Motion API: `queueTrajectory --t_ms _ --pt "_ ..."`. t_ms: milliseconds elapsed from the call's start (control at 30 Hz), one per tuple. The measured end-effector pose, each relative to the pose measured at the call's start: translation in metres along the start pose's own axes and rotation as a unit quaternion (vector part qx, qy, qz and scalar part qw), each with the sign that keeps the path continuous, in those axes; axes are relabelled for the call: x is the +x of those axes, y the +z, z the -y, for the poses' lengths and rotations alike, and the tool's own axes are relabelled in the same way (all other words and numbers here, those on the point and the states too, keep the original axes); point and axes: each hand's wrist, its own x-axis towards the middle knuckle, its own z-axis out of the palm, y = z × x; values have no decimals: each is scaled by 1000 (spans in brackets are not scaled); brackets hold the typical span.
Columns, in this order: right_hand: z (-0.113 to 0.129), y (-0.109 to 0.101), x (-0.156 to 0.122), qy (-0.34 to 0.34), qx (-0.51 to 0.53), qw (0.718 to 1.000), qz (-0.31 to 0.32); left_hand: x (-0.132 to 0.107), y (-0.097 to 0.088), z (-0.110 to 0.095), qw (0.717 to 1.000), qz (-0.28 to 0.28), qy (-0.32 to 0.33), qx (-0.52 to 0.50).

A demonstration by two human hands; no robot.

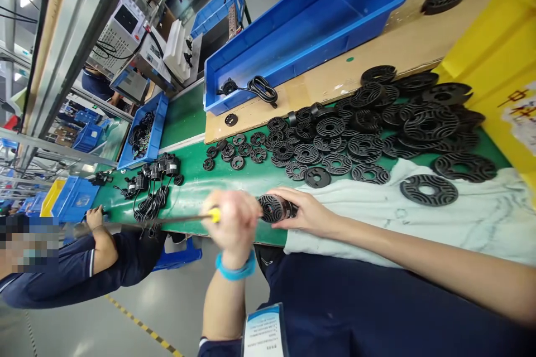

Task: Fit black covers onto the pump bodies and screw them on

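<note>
"Part (271,209) first: where do we have it?"

"Above the green table (192,185), near its front edge and close to the pale cloth (377,198). It's black and round, with a grooved face. Our right hand (305,212) grasps it, thumb on the side nearer our body and fingers on the far side."

"And our left hand (232,216)?"

"Clenched around a tool with a yellow end (214,215). The fist is blurred, and so is the thin shaft running out to our left. The fist is right by the grooved face; we can't tell whether they touch."

"What do we have around us?"

"Beyond our hands, small discs (258,155), and to their right a heap of black rings (364,146). Behind those stands a long blue tray (293,47), a coiled cable (262,88) hanging over its edge. On our left we see bundled cords (153,203) and a co-worker (75,268); on our right, a yellow bin (481,50)."
</note>
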Motion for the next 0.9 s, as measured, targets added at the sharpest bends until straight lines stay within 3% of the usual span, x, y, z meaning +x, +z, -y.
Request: queueTrajectory --t_ms 100,233,300,467,667,800,900 --pt "0 -1 1 0 -3 1000 -3 -11 -1 13 998 -43 -52 -8" --pt "-1 -2 1 7 -9 1000 -7 -12 -6 -21 999 3 42 -23" --pt "-1 -2 0 7 -9 1000 -8 -14 -5 -26 998 23 54 -10" --pt "-2 0 1 -2 -8 1000 -12 -18 5 5 1000 1 -26 8" --pt "-1 -1 0 4 -9 1000 -5 3 9 -5 999 9 27 -33" --pt "-2 -2 1 11 -10 1000 -9 8 15 21 994 -9 -105 7" --pt "-2 -3 2 15 -13 1000 -13 18 4 27 990 -41 -130 -47"
